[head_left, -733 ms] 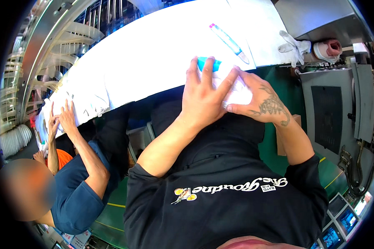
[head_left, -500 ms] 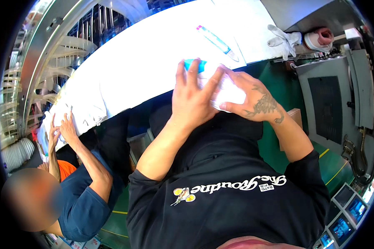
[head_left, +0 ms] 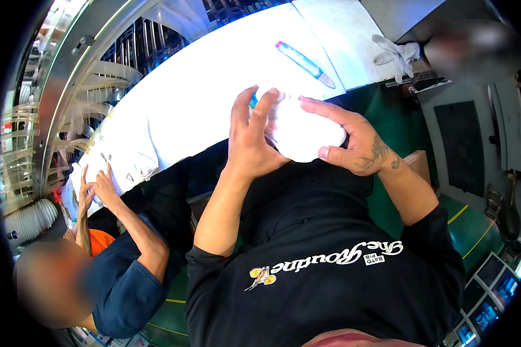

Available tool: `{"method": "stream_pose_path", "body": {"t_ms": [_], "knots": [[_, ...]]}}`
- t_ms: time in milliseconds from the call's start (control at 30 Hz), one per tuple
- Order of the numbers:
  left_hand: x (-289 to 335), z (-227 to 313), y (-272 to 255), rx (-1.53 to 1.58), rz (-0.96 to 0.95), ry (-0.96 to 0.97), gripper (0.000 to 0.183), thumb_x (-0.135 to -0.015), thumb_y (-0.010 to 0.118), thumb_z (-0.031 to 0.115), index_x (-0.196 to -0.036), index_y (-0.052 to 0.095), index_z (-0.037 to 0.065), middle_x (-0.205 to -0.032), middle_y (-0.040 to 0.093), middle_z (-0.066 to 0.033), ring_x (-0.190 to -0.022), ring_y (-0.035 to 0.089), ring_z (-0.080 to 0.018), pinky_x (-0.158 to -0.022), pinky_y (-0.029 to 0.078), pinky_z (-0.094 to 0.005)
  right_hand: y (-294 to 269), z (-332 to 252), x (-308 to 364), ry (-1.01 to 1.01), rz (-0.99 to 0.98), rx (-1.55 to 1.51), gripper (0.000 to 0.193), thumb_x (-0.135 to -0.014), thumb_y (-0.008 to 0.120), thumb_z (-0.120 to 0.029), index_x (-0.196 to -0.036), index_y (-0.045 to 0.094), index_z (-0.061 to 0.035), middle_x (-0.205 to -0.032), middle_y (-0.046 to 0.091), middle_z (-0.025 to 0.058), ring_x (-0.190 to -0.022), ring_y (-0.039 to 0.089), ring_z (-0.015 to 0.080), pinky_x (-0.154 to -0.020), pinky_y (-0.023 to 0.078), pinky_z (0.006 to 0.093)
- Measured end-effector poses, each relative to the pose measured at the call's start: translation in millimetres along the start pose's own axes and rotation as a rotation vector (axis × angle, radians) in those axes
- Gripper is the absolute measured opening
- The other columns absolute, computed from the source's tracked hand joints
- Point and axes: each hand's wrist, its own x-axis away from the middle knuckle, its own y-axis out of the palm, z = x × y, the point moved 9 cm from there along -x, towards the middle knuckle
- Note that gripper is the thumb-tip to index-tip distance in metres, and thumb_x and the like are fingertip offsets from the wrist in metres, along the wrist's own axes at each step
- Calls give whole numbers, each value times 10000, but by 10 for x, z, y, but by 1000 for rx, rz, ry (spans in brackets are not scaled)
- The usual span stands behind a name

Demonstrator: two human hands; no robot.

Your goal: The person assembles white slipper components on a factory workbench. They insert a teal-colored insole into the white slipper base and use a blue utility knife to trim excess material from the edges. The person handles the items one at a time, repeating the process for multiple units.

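White bundle (head_left: 309,133), soft-looking, is held between both sets of fingers at the near edge of the bench (head_left: 197,87); whether any weight is borne there cannot be told.

Left fingers (head_left: 263,110): half spread, laid along the bundle's left side, thumb at its lower edge. Right fingers (head_left: 330,111): parted wide, right end clasped between forefinger above and thumb below.

Just changed: left and right fingertips, nearly meeting over the bundle before, have been drawn apart. Blue patch (head_left: 253,100), plainly seen earlier, is now reduced to a sliver at the left fingers; a smooth, rounded face has been exposed between the hands. Judged as a turning or reshaping within the grip, hold not given up.

Beyond the right fingertips: slim blue tool (head_left: 304,63), pink-ended, untouched. Farther right of them: pale glove (head_left: 396,58). Well left of the left fingers, white cloth (head_left: 130,153) is being handled by a co-worker.
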Motion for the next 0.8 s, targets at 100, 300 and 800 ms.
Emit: {"method": "stream_pose_path", "body": {"t_ms": [100, 300, 800], "knots": [[-9, 0, -5, -9, -17, 1, 1175, -596, 1067, 440, -1582, 463, 229, -1547, 452, -280, -1428, 512, -500, -1046, 561, -609, -63, -16, -22, -76, -25, -10, 691, -969, 685, -147, -1615, 505, 17, -1620, 558, 256, -1473, 573, 371, -1244, 443, 448], [-26, -55, -27, 41, -34, -29, 1199, -620, 1065, 409, -1610, 421, 205, -1564, 447, -271, -1450, 504, -497, -1077, 550, -592, -86, -65, -97, -90, -55, -27, 592, -1036, 622, -192, -1583, 555, 24, -1611, 581, 246, -1469, 587, 363, -1248, 432, 430], [-57, 427, -786, 308, 131, -25, 461, -1117, 501, 320, -1239, 713, -71, -1230, 771, -226, -1249, 728, -442, -1210, 434, -610, 677, 18, -277, -273, 474, 166, 725, -790, 900, -80, -1409, 530, -9, -1290, 590, 197, -1223, 614, 403, -1022, 551, 440]]}}
